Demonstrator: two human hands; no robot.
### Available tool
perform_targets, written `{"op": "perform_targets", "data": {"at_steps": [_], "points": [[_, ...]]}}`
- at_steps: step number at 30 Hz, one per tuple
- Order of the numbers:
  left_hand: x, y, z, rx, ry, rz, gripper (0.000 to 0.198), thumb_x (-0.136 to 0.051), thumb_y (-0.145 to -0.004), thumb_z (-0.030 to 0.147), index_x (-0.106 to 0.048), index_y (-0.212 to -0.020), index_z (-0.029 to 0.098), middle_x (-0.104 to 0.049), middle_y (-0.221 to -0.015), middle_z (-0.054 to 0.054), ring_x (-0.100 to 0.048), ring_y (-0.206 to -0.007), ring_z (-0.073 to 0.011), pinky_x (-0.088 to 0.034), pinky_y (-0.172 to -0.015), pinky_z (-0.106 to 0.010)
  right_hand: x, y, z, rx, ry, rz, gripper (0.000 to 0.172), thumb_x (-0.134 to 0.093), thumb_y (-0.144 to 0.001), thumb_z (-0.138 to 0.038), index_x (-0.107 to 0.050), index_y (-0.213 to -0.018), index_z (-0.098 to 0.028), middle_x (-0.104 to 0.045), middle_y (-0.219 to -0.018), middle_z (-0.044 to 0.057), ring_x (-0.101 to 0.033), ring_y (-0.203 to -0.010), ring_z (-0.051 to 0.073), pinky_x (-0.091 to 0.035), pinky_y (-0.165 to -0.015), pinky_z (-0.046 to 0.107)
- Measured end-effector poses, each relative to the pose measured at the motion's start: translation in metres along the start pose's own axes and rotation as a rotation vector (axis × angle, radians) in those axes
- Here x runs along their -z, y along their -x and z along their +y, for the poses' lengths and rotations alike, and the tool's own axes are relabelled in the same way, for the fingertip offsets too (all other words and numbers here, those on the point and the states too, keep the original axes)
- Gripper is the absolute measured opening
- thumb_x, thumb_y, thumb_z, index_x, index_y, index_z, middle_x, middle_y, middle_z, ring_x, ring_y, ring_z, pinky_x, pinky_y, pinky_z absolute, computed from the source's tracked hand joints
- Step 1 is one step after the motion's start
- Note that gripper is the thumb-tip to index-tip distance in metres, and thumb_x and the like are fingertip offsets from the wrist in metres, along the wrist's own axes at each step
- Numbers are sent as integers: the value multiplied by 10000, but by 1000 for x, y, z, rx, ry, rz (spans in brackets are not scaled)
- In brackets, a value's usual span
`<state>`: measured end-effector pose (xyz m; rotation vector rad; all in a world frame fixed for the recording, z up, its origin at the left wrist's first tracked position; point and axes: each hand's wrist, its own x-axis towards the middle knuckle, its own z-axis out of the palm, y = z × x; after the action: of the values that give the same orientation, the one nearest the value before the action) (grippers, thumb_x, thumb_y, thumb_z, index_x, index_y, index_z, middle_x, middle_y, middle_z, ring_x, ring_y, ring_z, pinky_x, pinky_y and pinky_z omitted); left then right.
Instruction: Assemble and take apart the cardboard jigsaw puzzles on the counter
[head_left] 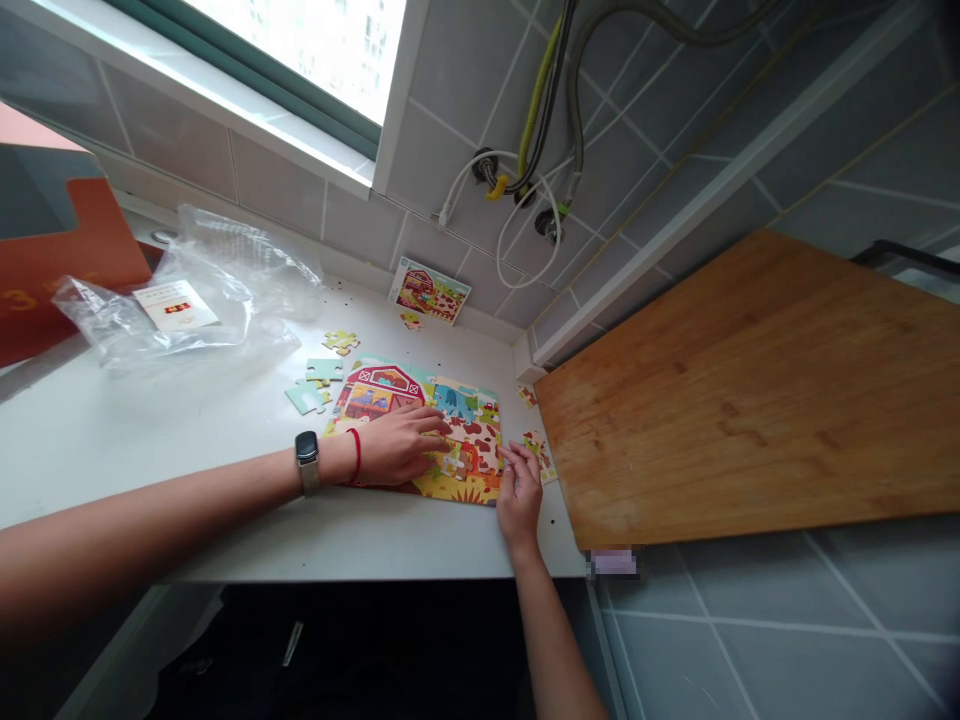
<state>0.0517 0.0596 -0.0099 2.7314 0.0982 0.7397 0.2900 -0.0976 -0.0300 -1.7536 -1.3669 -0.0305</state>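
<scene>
A jigsaw puzzle point(469, 432) with a red barn, a cow and other farm pictures lies on the white counter. My left hand point(401, 445) rests over its middle, fingers stretched out and apart, covering part of the picture. At the puzzle's right edge is my right hand point(520, 490), fingers loosely bent and touching the border, with nothing visible held. Pale green puzzle pieces point(324, 370) and a yellow-green piece point(341, 342) lie loose to the left. Another loose piece point(538, 452) is partly hidden behind my right hand.
A picture card point(429, 291) of the farm scene leans on the tiled wall. Clear plastic bags point(247, 275) and a red-orange box point(67, 250) stand at left. A wooden board point(750, 400) borders the counter's right side. Hoses and cables point(536, 150) hang above.
</scene>
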Motion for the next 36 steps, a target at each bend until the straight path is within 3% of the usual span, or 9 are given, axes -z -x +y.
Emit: {"op": "perform_targets", "data": {"at_steps": [6,11,18,24,29,32,34,36], "points": [[-8,8,4,-53,21,-88,394,-621,-926,397,-675,-1290,254,-611,-1408,-129,-518,-1327,-387,-405,-1098,-550,-1,-3,7,-91,-59,33,294,-495,-932,-233,-772,-1029,-202,-671,-1166,118,-615,-1147,249,-494,-1005,419],[-8,11,9,-53,25,-144,401,-619,-932,436,-677,-1297,280,-615,-1404,-110,-478,-1370,-386,-390,-1114,-529,-1,-3,5,-94,-80,19,272,-505,-910,-219,-770,-965,-197,-690,-1114,109,-629,-1107,249,-487,-996,414],[-14,10,23,-130,44,-88,418,-640,-914,472,-690,-1275,267,-614,-1359,-149,-552,-1267,-383,-413,-1087,-544,0,-5,3,-75,-64,-4,269,-506,-915,-230,-771,-948,-198,-691,-1080,99,-640,-1063,239,-494,-984,413],[-15,11,23,-136,25,-69,417,-647,-918,476,-681,-1290,290,-607,-1362,-146,-566,-1242,-368,-419,-1083,-531,4,3,-7,-29,-61,31,246,-516,-942,-231,-759,-968,-201,-691,-1088,103,-643,-1066,245,-508,-982,432],[-17,12,21,-142,36,-78,423,-638,-933,472,-658,-1324,310,-572,-1416,-141,-529,-1294,-369,-404,-1096,-535,11,20,-24,104,13,-157,255,-598,-943,-260,-721,-1165,-234,-697,-1199,109,-612,-1183,269,-502,-1032,475],[-18,12,22,-138,76,-57,409,-653,-928,446,-657,-1320,331,-600,-1379,-118,-534,-1285,-358,-398,-1102,-528,11,26,-29,189,70,-305,480,-733,-867,-302,-644,-1338,-279,-677,-1322,97,-515,-1348,318,-450,-1106,548],[-18,11,23,-135,85,-51,404,-664,-923,429,-660,-1315,329,-603,-1372,-121,-540,-1277,-360,-398,-1098,-535,10,26,-28,197,82,-345,519,-775,-841,-318,-644,-1342,-292,-685,-1322,88,-503,-1367,328,-447,-1111,564],[-18,11,23,-131,87,-47,371,-656,-933,406,-672,-1294,319,-612,-1361,-122,-550,-1265,-353,-404,-1094,-531,9,26,-27,175,65,-329,433,-780,-847,-321,-688,-1269,-287,-714,-1250,88,-555,-1305,314,-478,-1086,542]]}}
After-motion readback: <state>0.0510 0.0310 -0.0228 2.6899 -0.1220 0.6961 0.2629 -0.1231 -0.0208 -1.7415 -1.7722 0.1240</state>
